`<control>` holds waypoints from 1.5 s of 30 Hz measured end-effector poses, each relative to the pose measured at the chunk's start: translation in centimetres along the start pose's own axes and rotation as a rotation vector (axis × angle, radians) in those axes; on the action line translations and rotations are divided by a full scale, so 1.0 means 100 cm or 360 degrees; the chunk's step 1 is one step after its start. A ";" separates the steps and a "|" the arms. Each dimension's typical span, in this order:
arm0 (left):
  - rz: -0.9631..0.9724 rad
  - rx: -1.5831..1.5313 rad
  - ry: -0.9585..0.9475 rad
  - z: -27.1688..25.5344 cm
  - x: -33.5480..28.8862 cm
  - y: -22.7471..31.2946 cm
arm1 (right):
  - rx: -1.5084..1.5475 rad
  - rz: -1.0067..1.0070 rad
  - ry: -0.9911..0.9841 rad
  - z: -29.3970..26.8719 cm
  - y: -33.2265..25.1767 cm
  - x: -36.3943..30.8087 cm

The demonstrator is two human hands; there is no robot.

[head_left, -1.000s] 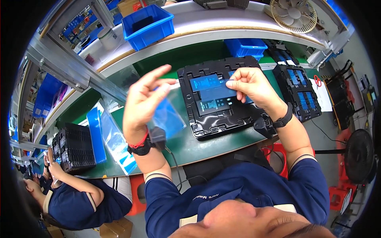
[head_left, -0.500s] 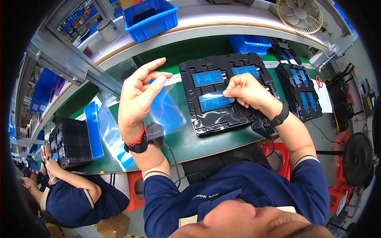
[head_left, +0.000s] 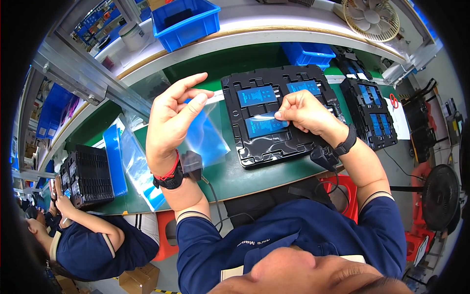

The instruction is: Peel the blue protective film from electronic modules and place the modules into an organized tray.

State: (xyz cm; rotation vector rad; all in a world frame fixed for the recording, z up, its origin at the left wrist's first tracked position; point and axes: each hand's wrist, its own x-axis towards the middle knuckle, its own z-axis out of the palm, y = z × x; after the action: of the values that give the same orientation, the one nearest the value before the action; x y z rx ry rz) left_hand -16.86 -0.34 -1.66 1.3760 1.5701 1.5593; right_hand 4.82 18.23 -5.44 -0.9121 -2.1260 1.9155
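A black moulded tray (head_left: 259, 156) lies in front of me with flat blue batteries in its pockets. My right hand (head_left: 306, 115) is closed in a pinch at the right end of the near left battery (head_left: 264, 126); whether a thin film is also between the fingertips I cannot tell. Behind it sit a far left battery (head_left: 257, 96) and a far right battery (head_left: 301, 87), the latter partly hidden by my hand. My left hand (head_left: 174, 115) is raised left of the tray, fingers apart and holding nothing. Beneath it lie blue-tinted clear plastic sheets (head_left: 208, 142).
Right of the tray stands a black tray stack (head_left: 369, 112) with blue batteries, near red-handled scissors (head_left: 393, 101). On the left are plastic bags (head_left: 139, 164), another tray stack (head_left: 90, 174) and a seated co-worker (head_left: 93, 240). A blue bin (head_left: 186, 24) stands on the shelf above.
The battery under my right fingertips has lost most of its bright glare and looks flatter in its pocket. My hands have barely moved.
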 end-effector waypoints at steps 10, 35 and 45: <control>-0.0026 0.0041 0.0001 0.002 0.001 -0.001 | -0.0240 -0.0035 0.0073 0.005 0.005 0.005; 0.0003 0.0033 -0.0033 0.004 0.004 -0.006 | -0.0932 -0.0219 0.0978 -0.097 0.054 -0.059; -0.0004 0.0080 -0.0068 0.003 0.006 -0.011 | 0.0655 -0.0253 0.0494 -0.105 0.051 -0.060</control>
State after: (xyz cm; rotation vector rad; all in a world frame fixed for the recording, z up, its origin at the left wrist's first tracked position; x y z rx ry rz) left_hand -17.13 0.50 -2.60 1.4240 1.5950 1.4887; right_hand 16.54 24.19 -6.64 -0.8550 -1.5089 1.8841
